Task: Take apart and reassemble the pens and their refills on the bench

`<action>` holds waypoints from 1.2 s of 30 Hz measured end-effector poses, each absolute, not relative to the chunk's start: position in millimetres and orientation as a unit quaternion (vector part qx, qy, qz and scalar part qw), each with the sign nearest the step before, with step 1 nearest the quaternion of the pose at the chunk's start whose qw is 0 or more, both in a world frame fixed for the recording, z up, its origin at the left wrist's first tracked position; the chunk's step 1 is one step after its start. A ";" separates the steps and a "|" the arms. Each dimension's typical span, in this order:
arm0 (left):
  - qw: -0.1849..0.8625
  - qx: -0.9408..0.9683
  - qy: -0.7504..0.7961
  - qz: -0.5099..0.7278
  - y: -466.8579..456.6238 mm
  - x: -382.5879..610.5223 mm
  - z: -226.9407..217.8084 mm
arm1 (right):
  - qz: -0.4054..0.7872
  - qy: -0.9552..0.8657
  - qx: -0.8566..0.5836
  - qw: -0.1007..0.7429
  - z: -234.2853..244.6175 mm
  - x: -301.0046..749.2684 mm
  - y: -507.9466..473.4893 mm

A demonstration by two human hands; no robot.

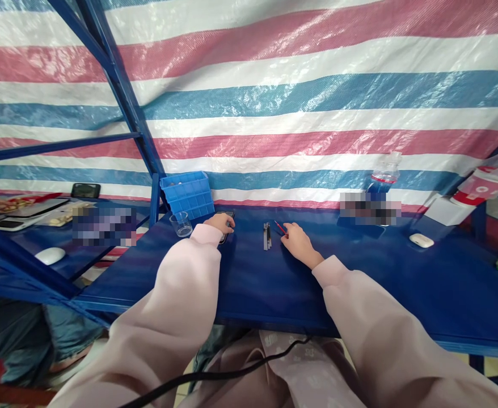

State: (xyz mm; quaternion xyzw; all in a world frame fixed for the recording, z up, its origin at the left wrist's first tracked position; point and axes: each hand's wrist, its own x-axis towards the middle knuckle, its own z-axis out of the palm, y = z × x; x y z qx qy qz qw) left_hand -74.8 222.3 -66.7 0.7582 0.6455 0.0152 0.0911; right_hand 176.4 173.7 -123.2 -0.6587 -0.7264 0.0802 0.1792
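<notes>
Pinching a red-handled tool, the right hand reaches forward; the left hand curls over a black object.

Glossy blue tabletop — probably painted metal

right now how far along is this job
Looks done: slim pens lie lined up on the blue table. In hand: the right hand is at a thin red stick, the left hand on a dark flat object. Left: the blue compartment box stands apart, neither hand on it.
</notes>
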 end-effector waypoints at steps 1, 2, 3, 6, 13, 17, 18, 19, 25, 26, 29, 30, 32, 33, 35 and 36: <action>0.084 0.750 0.657 0.006 221.9 -73.2 -67.7 | 0.080 -0.724 -0.659 0.185 -122.4 176.3 173.2; 0.077 0.741 0.667 -0.002 221.5 -71.7 -68.6 | 0.079 -0.722 -0.660 0.191 -121.8 176.2 172.7; 0.071 0.734 0.675 -0.010 221.0 -70.5 -69.4 | 0.079 -0.720 -0.660 0.198 -121.4 176.2 172.2; 0.058 0.725 0.686 -0.024 220.6 -69.0 -71.7 | 0.078 -0.716 -0.659 0.214 -121.1 176.4 171.3; 0.049 0.736 0.674 -0.028 223.6 -69.4 -77.2 | 0.073 -0.714 -0.654 0.238 -122.6 176.5 170.7; 0.041 0.739 0.672 -0.021 222.7 -65.7 -77.9 | 0.075 -0.716 -0.650 0.241 -122.3 176.6 170.1; 0.041 0.740 0.671 -0.019 222.0 -64.5 -77.8 | 0.075 -0.717 -0.649 0.241 -122.2 176.6 170.1; 0.043 0.742 0.669 -0.018 221.3 -63.3 -77.8 | 0.075 -0.718 -0.648 0.242 -122.2 176.6 170.0; 0.042 0.759 0.649 -0.023 219.1 -59.5 -80.2 | 0.076 -0.717 -0.648 0.244 -121.3 175.7 169.6; 0.042 0.761 0.647 -0.025 219.2 -59.3 -81.2 | 0.077 -0.718 -0.647 0.244 -121.2 175.6 169.5; 0.045 0.767 0.640 -0.032 219.6 -58.6 -84.3 | 0.077 -0.720 -0.643 0.250 -121.5 175.5 169.4; 0.043 0.769 0.637 -0.031 219.5 -58.2 -85.2 | 0.074 -0.721 -0.640 0.255 -121.9 175.6 169.5; 0.036 0.775 0.630 -0.025 218.9 -57.2 -86.8 | 0.067 -0.725 -0.632 0.266 -123.1 176.0 169.9; 0.033 0.779 0.626 -0.021 218.3 -56.6 -87.3 | 0.063 -0.727 -0.627 0.272 -123.7 176.1 170.2; 0.031 0.786 0.617 -0.011 216.9 -55.3 -87.7 | 0.055 -0.728 -0.621 0.285 -124.8 176.3 170.7; 0.032 0.789 0.613 -0.004 216.1 -54.6 -87.6 | 0.051 -0.728 -0.619 0.291 -125.1 176.3 170.9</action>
